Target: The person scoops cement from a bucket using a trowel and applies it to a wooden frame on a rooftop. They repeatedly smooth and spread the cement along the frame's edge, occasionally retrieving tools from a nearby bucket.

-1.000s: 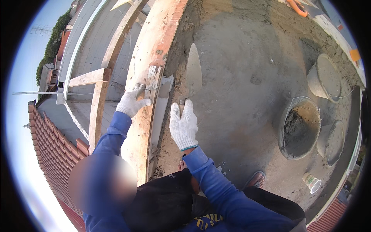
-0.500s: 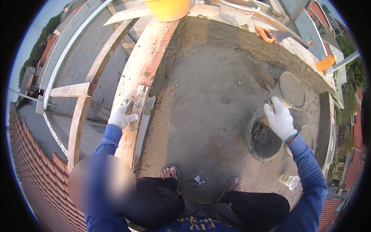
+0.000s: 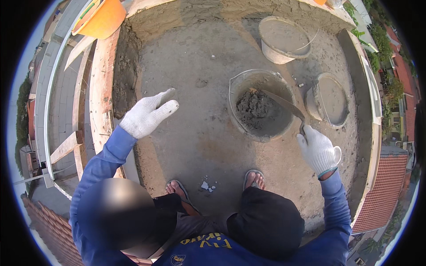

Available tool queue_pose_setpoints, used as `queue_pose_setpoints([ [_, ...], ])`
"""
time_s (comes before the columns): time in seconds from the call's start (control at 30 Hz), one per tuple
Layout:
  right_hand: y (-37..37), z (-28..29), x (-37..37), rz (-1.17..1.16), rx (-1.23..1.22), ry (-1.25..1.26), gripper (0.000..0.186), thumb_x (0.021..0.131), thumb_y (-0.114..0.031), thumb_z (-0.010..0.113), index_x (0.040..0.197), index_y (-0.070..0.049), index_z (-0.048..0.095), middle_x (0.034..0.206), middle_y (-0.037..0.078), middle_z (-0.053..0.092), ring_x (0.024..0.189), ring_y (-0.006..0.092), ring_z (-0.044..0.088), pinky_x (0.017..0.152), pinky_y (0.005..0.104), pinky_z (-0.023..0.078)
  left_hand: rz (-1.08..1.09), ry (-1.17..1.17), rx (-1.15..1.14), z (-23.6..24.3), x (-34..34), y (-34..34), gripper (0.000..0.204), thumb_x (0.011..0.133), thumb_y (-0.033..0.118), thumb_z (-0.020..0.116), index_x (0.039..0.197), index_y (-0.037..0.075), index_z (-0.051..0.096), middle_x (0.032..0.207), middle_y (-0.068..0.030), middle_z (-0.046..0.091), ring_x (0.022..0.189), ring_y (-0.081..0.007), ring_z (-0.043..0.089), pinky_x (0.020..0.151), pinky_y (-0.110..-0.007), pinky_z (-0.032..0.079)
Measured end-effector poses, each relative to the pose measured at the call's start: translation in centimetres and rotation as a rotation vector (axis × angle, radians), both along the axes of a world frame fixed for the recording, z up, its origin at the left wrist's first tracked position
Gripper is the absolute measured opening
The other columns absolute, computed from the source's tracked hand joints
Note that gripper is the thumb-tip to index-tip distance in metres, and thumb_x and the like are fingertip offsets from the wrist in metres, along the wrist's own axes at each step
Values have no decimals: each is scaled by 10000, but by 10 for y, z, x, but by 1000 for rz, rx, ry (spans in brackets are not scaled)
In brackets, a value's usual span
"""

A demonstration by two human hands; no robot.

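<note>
Trowel [image 3: 280, 103]: in your right hand, blade reaching left and away into the middle bucket, tip at the grey mortar.
Right hand [image 3: 317, 150]: white knit glove, fingers clenched around the trowel handle, just near of the bucket's right rim.
Mortar bucket [image 3: 239, 116]: stands on the concrete slab ahead of your feet, a mound of wet mortar [image 3: 251, 107] lying in its bottom.
Left hand [image 3: 147, 115]: gloved, released and holding nothing, fingers spread, raised over the slab well left of the bucket, beside the low wall.
Low wall [image 3: 101, 99]: runs near to far along the left edge, rough mortar on its inner face.
Other buckets: one on the far side [image 3: 284, 41], one to the right [image 3: 329, 99], both apart from the middle one.
Orange tub [image 3: 103, 20]: far left, at the wall's far end.
Feet: sandals [image 3: 254, 176], toes toward the bucket.
</note>
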State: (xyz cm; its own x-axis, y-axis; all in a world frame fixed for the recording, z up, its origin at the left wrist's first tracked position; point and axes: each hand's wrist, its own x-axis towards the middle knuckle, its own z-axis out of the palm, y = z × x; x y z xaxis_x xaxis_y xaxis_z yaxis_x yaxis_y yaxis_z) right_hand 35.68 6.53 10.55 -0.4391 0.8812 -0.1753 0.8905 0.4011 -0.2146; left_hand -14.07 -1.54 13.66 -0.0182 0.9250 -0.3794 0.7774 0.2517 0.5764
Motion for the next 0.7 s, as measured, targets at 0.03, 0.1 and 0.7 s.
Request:
queue_pose_setpoints([
  [0.03,12,-1,-13,55,37,-67,217,1030,-262,690,1045,-46,669,872,207,718,838,413,746,730,517,586,6,7,-71,-23,21,20,954,1050,703,554,1631,-48,460,1582,-302,577,1492,-412,554,1232,-429,426],
  [0.1,41,-8,-33,171,98,-147,199,1027,-264,686,1059,-67,690,870,178,730,814,396,753,716,507,593,49,-5,-153,-79,59,56,1110,1006,826,488,1670,-57,380,1639,-313,507,1542,-441,482,1266,-451,383],
  [0.7,25,-65,46,8,-29,-236,288,991,-231,667,1109,30,694,879,246,756,859,422,777,722,530,613,-15,-536,367,-150,294,68,670,1048,429,698,1608,90,559,1719,-169,472,1686,-407,211,1363,-571,37],
])
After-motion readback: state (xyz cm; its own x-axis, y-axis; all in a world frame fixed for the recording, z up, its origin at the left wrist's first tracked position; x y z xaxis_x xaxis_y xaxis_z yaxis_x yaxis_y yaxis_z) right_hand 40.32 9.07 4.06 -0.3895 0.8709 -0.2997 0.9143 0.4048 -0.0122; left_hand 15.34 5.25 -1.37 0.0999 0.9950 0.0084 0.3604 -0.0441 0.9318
